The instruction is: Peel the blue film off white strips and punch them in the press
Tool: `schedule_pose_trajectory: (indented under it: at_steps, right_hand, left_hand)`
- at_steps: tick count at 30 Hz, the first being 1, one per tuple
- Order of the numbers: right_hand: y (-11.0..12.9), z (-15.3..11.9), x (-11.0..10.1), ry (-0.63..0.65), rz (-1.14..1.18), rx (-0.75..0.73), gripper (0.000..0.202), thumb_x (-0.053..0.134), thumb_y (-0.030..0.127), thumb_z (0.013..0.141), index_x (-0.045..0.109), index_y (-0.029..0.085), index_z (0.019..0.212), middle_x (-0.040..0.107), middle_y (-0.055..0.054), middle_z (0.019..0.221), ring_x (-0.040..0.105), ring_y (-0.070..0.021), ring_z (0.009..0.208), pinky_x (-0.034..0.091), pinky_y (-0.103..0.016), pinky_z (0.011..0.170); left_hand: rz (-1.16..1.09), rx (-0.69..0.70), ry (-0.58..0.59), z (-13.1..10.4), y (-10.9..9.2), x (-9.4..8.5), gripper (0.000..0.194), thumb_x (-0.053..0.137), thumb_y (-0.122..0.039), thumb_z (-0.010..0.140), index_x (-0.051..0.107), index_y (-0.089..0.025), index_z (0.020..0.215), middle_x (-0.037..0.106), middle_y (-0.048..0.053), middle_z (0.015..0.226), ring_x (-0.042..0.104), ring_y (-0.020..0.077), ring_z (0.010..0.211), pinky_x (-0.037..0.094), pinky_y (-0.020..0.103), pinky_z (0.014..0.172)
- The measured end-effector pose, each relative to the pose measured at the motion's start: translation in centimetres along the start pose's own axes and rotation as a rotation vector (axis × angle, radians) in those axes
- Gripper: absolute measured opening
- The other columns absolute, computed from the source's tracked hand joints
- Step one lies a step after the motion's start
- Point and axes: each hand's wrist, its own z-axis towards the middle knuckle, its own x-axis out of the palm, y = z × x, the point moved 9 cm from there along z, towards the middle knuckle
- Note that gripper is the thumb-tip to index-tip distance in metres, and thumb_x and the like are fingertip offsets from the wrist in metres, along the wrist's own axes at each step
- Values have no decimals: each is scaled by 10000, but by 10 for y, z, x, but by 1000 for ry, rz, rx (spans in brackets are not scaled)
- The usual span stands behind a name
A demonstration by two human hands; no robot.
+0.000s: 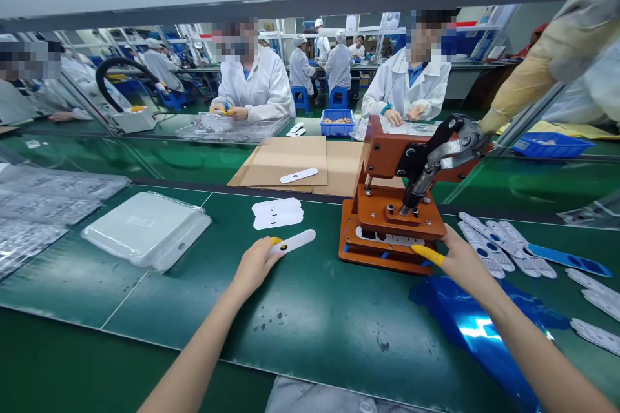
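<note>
1. Aligning or lifting out the inserted strip (378, 237) at the orange press (393, 222) seems to be the step in hand; one view cannot settle which.
2. The left hand (256, 262) pinches a white strip (301, 240) by its near end, beside the dark opening, angled over the desk (334, 335) to the left of the press.
3. The right hand (462, 261) is at the press's right front corner, its yellow-covered forefinger straight and at the end of the inserted strip. Its thumb is hidden, so I cannot tell whether it grips.
4. The inserted strip lies between the press's upper block and its base, partly covered.
5. Judging from this, the next move calls for a small, flat adjustment by the right forefinger, with fingertips clear before any pressing.
6. Beyond the left hand lie white pieces (278, 213); printed strips (504, 245) and blue film (465, 313) are right of the press.
</note>
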Motion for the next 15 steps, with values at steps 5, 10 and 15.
schedule_pose_trajectory:
  at_steps: [5,10,15]
  right_hand:
    - [16,-42,-24,-293,12,-5,314,498,444,848,604,218,1040,589,-88,1054,583,-240,897,502,-377,762]
    - [63,-82,18,11,188,-112,452,567,478,846,515,280,1249,618,-51,1002,596,-205,848,527,-332,724]
    - [66,-89,23,70,149,-67,419,565,542,830,572,285,1160,618,-55,1152,579,-251,1045,525,-345,776]
  left_hand:
    - [-429,-243,-175,-31,3,0,446,384,-572,838,558,-186,702,483,-10,595,440,150,534,334,257,517]
    - [-514,40,172,-23,-105,27,454,469,-516,826,441,-177,525,352,-39,535,316,103,506,232,243,481]
    - [-651,181,377,-11,-176,57,457,469,-503,843,485,-165,536,407,-29,550,335,94,501,242,229,455]
